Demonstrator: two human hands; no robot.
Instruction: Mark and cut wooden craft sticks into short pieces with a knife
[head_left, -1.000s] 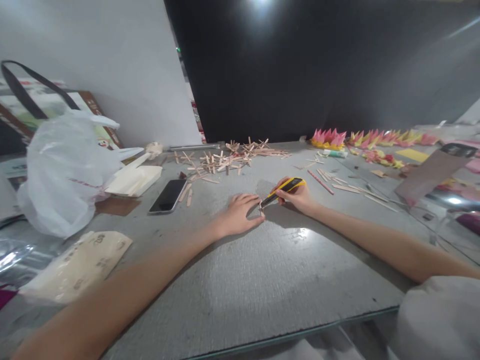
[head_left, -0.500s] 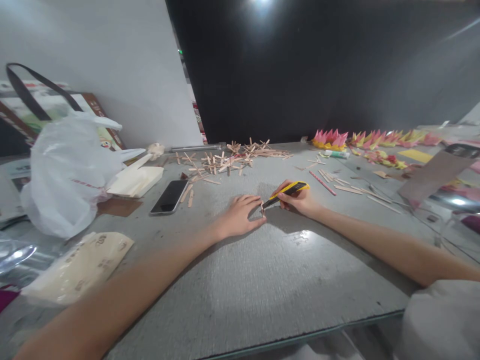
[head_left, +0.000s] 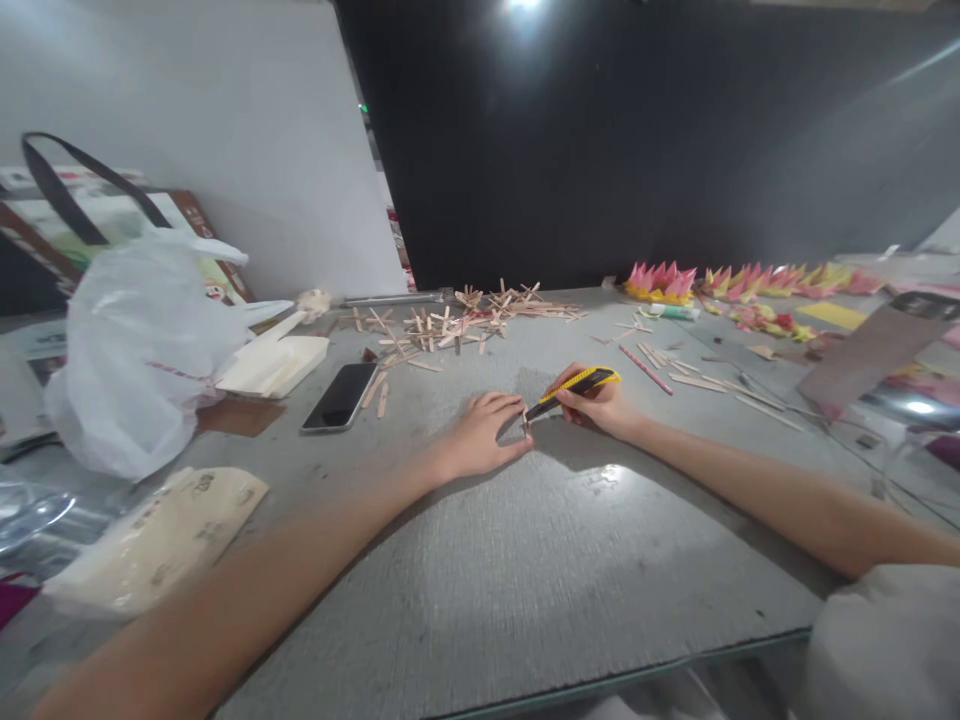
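My right hand [head_left: 596, 402] is closed around a yellow and black utility knife [head_left: 576, 383], tilted with its tip down to the left. The tip meets a short wooden stick [head_left: 526, 422] on the grey table [head_left: 495, 570]. My left hand [head_left: 484, 432] lies low on the table, gripping that stick between its fingertips and thumb. Part of the stick is hidden by the fingers. Whether the blade has cut into the wood is too small to tell.
Behind my hands lies a pile of wooden sticks [head_left: 457, 325], with a phone [head_left: 340, 397] to its left. A white plastic bag [head_left: 142, 350] and a tissue pack [head_left: 169, 535] stand further left. Right are loose sticks [head_left: 705, 382], a red striped stick [head_left: 646, 369] and pink paper flowers [head_left: 661, 281].
Both hands keep almost the same place, with the knife tip still at the stick. The whole view has shifted very slightly.
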